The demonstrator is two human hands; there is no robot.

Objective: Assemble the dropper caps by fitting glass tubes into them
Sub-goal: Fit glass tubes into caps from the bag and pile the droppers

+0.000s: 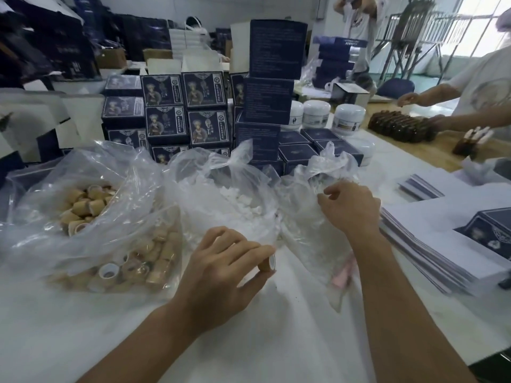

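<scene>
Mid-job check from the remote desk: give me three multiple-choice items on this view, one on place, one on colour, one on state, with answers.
1. Where does the bag of tan caps lie relative to the bag of white pieces?
A. to its left
B. to its right
C. on top of it

2. What colour is the outside of the cap that the left hand holds?
A. dark blue
B. tan
C. red

3. What is the right hand doing?
A. resting flat on the table
B. holding a white jar
C. pinching the clear plastic of the right-hand bag

Answers: 1 A, the tan caps sit at the left edge of the row of bags. 2 B, its side is tan, with a white inside. 3 C, its fingers are curled on the bag's plastic.
</scene>
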